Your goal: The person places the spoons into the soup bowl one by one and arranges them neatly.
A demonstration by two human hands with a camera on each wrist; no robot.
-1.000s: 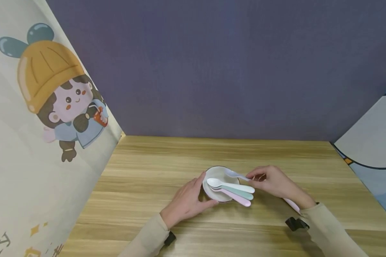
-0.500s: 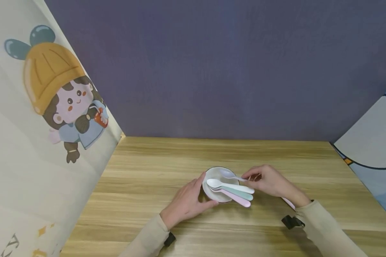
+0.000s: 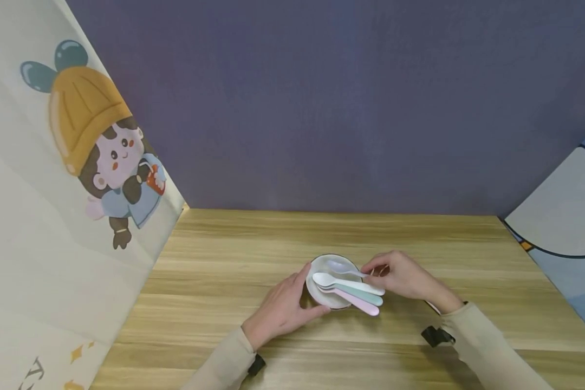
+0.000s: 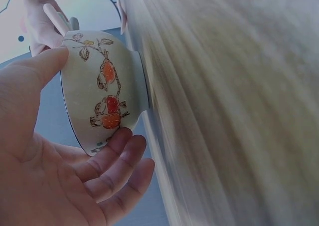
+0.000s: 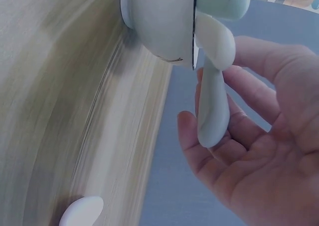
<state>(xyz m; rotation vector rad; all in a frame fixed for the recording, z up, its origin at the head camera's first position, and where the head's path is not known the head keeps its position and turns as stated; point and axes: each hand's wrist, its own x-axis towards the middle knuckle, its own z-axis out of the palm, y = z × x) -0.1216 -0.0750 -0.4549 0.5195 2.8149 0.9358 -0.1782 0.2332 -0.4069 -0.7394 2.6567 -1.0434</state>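
Observation:
A white bowl (image 3: 322, 264) with a dark rim stands on the table; the left wrist view shows red fruit painted on its side. My left hand (image 3: 280, 309) grips it from the left, thumb at the near rim and fingers round the side. My right hand (image 3: 402, 276) pinches the handle of a pale lavender spoon (image 3: 341, 267), whose head is over the bowl's far side. A white spoon (image 3: 351, 283), a green spoon (image 3: 370, 297) and a pink spoon (image 3: 358, 301) lie in the bowl, handles sticking out to the right. In the right wrist view, handles (image 5: 213, 116) overhang the rim.
On the table, a pale pink object (image 3: 433, 306) is mostly hidden beneath my right forearm; its rounded end (image 5: 82, 212) shows in the right wrist view. A dark panel (image 3: 341, 108) rises behind the wooden table (image 3: 224, 244), with printed panels on both sides.
My right hand has moved left with the lavender spoon, bringing its head farther over the bowl. My forearm now covers more of the pink object. The left hand stays on the bowl.

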